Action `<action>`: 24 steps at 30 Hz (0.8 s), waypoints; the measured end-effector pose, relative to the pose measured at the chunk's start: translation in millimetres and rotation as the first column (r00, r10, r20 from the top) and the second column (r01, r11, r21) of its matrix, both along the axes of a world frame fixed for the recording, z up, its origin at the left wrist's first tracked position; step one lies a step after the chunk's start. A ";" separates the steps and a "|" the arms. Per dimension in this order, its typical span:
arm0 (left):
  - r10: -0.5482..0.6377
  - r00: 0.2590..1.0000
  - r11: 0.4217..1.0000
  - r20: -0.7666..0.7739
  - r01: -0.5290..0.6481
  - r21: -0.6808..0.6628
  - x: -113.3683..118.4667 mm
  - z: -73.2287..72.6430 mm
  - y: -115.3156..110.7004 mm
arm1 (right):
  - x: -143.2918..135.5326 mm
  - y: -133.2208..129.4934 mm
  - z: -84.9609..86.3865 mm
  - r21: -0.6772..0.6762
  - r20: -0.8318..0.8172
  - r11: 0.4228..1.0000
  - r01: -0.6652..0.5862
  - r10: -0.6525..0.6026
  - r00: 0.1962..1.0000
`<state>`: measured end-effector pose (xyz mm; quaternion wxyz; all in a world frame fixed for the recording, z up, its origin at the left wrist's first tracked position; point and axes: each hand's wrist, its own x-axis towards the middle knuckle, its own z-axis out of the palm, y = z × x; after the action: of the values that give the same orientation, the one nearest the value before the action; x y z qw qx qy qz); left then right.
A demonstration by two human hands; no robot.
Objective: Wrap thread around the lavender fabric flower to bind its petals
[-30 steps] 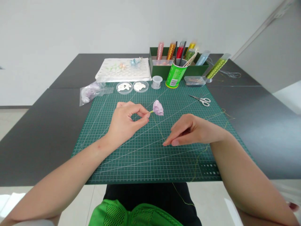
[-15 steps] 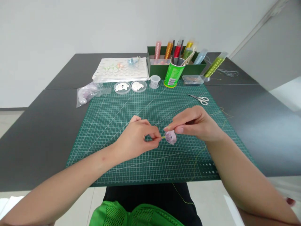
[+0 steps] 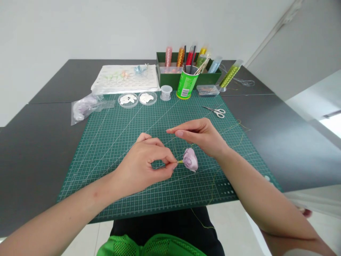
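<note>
L hand pinches lilac flower by its stem, prob. to keep the bloom free, over mat's near-middle. R hand, just far of bloom, is in pinch shape; can't tell if it grips thread, too fine to trace. Stem's end hidden in L hand. Scissors lie far right, prob. for easy reach.

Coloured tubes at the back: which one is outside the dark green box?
The lime-green tube, tilted at the far right, past the end of the box; the other tubes are inside it.
</note>
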<state>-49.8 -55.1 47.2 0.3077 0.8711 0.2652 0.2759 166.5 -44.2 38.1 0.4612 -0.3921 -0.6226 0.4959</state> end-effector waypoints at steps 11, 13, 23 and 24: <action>0.094 0.995 0.994 0.029 -0.096 0.060 -4.1 6.3 3.8 | 1.5 9.1 -15.0 -0.108 0.078 0.988 -0.107 0.116 0.990; 0.135 0.990 0.985 0.043 -0.139 0.106 -6.2 7.6 5.6 | 2.2 10.3 -18.4 -0.141 0.065 0.979 -0.148 0.159 0.985; 0.463 0.883 0.796 0.077 -0.452 0.403 -11.9 -0.8 12.9 | 8.8 5.3 -7.9 -0.125 0.203 0.943 -0.308 0.328 0.922; 0.476 0.876 0.788 0.075 -0.463 0.406 -11.4 -1.9 13.3 | 9.4 4.9 -7.0 -0.107 0.201 0.943 -0.316 0.332 0.922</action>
<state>-61.1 -41.8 45.3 0.0348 0.8267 0.4139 0.3795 175.9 -39.3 31.2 0.2881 -0.3516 -0.7068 0.5420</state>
